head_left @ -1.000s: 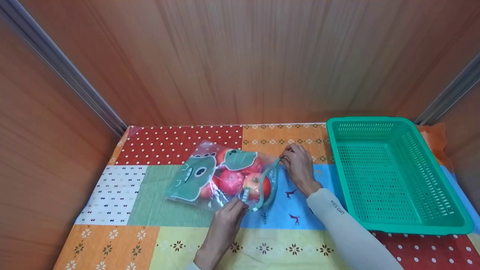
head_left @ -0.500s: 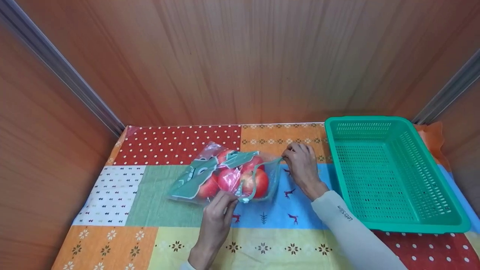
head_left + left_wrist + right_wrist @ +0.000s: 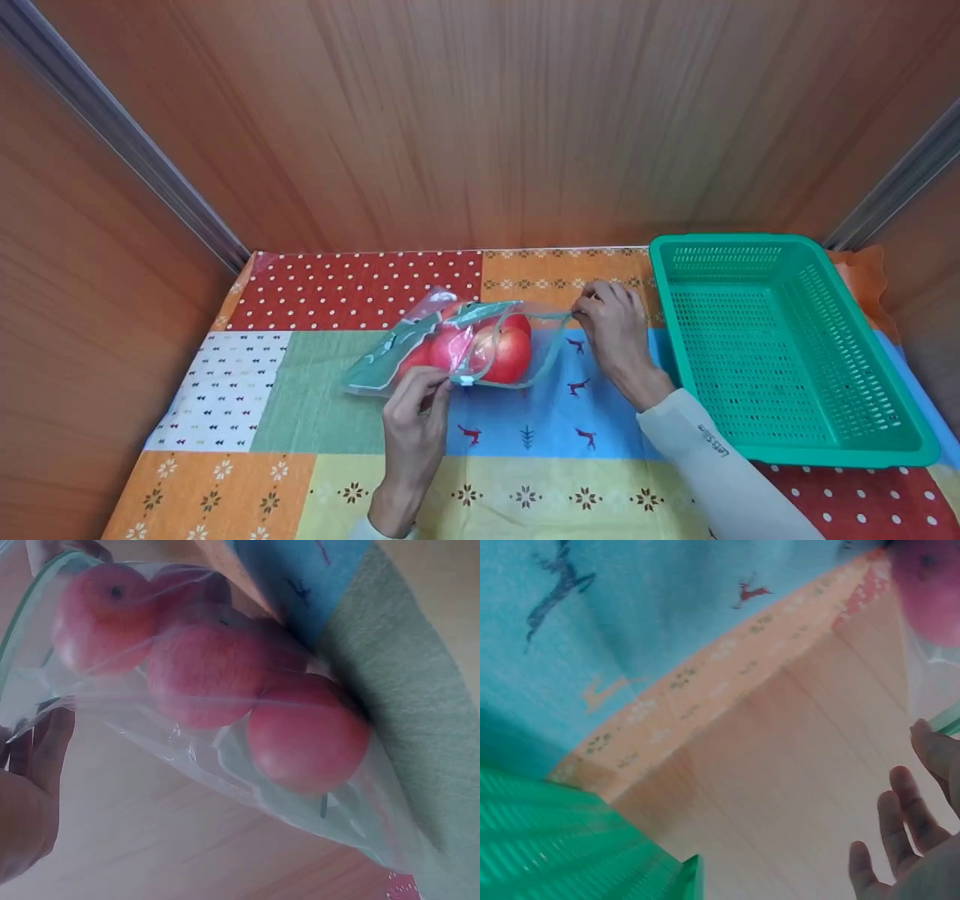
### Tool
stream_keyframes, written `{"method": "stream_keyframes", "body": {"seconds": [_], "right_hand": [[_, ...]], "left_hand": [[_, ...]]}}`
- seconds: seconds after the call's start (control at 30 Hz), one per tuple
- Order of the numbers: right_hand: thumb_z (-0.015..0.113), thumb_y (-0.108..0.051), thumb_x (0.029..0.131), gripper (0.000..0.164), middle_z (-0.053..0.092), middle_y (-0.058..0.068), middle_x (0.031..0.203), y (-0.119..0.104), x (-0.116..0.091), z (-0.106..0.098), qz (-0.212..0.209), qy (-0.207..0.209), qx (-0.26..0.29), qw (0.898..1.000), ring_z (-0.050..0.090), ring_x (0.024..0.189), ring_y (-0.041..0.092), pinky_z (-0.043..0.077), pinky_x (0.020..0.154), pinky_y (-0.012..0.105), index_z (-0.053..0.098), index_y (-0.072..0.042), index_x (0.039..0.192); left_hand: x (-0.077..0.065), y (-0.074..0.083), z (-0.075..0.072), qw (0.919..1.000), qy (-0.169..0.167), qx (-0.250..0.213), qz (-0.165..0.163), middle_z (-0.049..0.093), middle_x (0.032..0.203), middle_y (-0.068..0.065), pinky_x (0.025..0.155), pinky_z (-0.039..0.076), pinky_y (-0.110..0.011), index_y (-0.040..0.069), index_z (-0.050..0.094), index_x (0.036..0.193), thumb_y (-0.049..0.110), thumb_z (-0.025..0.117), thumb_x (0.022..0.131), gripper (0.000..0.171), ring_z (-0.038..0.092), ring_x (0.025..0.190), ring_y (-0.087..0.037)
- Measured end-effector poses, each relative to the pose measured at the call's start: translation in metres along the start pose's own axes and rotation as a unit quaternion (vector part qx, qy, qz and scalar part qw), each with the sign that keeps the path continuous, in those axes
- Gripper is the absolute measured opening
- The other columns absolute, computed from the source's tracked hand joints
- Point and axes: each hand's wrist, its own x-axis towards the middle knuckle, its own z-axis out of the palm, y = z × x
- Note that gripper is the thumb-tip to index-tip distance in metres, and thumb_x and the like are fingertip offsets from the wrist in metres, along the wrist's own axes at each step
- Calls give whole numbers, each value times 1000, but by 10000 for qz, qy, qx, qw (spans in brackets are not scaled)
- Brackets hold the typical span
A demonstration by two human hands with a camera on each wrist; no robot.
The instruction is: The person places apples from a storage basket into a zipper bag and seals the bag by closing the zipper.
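A clear zip bag (image 3: 375, 369) with a green cartoon print lies on the cloth, holding several red apples (image 3: 504, 352). Its green-edged mouth faces right and gapes, with a white slider (image 3: 466, 380) near the front corner. My left hand (image 3: 414, 420) pinches the front corner of the mouth beside the slider. At the far corner, my right hand (image 3: 615, 330) pinches the green edge between thumb and finger. In the left wrist view the apples (image 3: 210, 675) show through the film, with the left hand (image 3: 30, 795) at the bag's edge. The right wrist view shows the other fingers of the right hand (image 3: 915, 832) spread.
A green plastic basket (image 3: 795, 360) stands to the right, close to the right forearm. Beneath everything is a patchwork tablecloth (image 3: 247, 382). A wood-grain panel (image 3: 480, 127) rises behind the table, with side panels left and right.
Both hands have pulled the bag's mouth upward and wider. The left hand moved left and away from me with the front corner; the right hand shifted slightly right. The printed side has folded over.
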Motion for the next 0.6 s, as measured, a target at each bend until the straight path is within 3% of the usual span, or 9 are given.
{"method": "stream_keyframes", "body": {"seconds": [0.17, 0.4, 0.6], "right_hand": [[84, -11, 89, 6, 71, 11, 108, -2, -1, -15, 190, -70, 119, 9997, 64, 106, 34, 47, 106, 62, 83, -6, 91], [84, -10, 89, 3, 71, 12, 108, -5, -2, -36, 282, 13, 78, 9996, 64, 105, 36, 47, 104, 59, 82, -7, 90], [84, -7, 87, 3, 70, 12, 106, -7, -5, -49, 223, 235, 107, 9994, 62, 101, 36, 49, 96, 57, 81, -7, 88]], "left_hand": [[7, 4, -3, 9996, 119, -243, -13, 73, 100, -5, 85, 62, -24, 3, 74, 104, -7, 76, 91, 16, 74, 97, -17], [16, 8, -9, 9961, 393, -761, 226, 74, 99, -9, 81, 61, -19, 0, 75, 102, -14, 75, 89, 20, 72, 91, -13], [24, 14, -13, 9926, 584, -1059, 65, 72, 96, -14, 75, 61, -18, -3, 75, 102, -12, 71, 93, 13, 72, 84, -9]]}}
